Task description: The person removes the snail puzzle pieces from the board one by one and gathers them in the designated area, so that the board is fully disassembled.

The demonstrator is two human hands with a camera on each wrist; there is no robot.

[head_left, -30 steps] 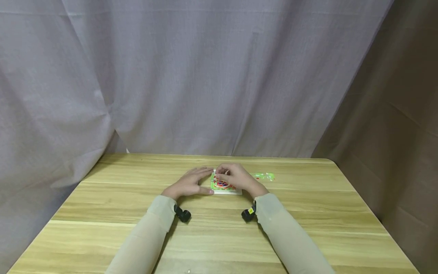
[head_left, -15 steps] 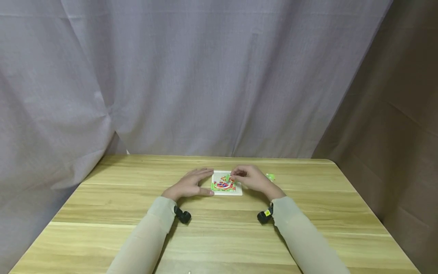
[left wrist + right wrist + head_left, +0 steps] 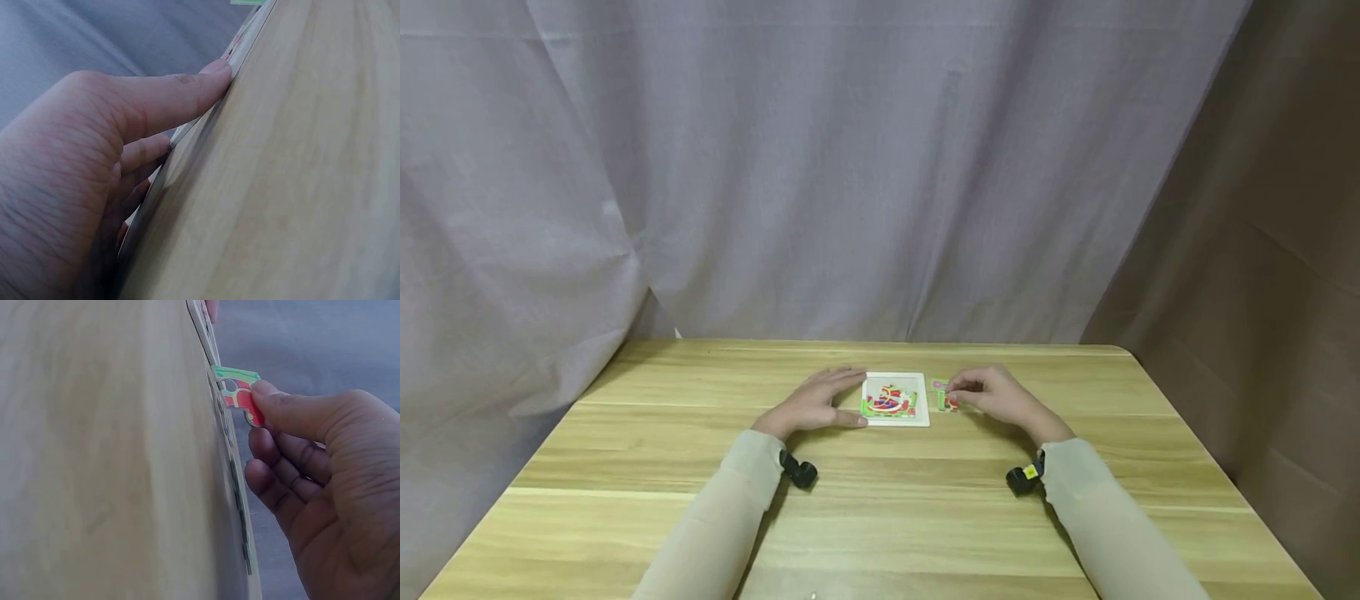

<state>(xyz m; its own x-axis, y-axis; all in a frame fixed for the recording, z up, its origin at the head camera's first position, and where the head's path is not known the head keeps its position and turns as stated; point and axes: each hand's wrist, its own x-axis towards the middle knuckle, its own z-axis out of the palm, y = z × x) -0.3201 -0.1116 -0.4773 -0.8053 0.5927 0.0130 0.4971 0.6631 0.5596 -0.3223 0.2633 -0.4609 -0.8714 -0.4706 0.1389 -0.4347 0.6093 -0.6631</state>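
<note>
A square puzzle tray [image 3: 897, 422] with a white border lies flat on the table, its lower part filled with red, green and white picture pieces [image 3: 888, 405]. My left hand [image 3: 812, 402] rests at the tray's left side, thumb at the near corner and extended fingers at the far one. In the left wrist view, the thumb [image 3: 187, 94] touches the tray edge. To the tray's right, my right hand [image 3: 1000, 397] pinches a red and green puzzle piece [image 3: 240, 394] between thumb and forefinger; its other fingers are loosely curled.
Loose puzzle pieces [image 3: 938, 387], green with a pink spot, lie just right of the tray; the right wrist view shows several flat on the tabletop. A wooden table [image 3: 880, 508] stretches to a grey curtain [image 3: 790, 183] behind it.
My right hand has moved right, from over the tray to the pieces beside it, and now pinches one there. The tray's upper part has come into view. My left hand stays put.
</note>
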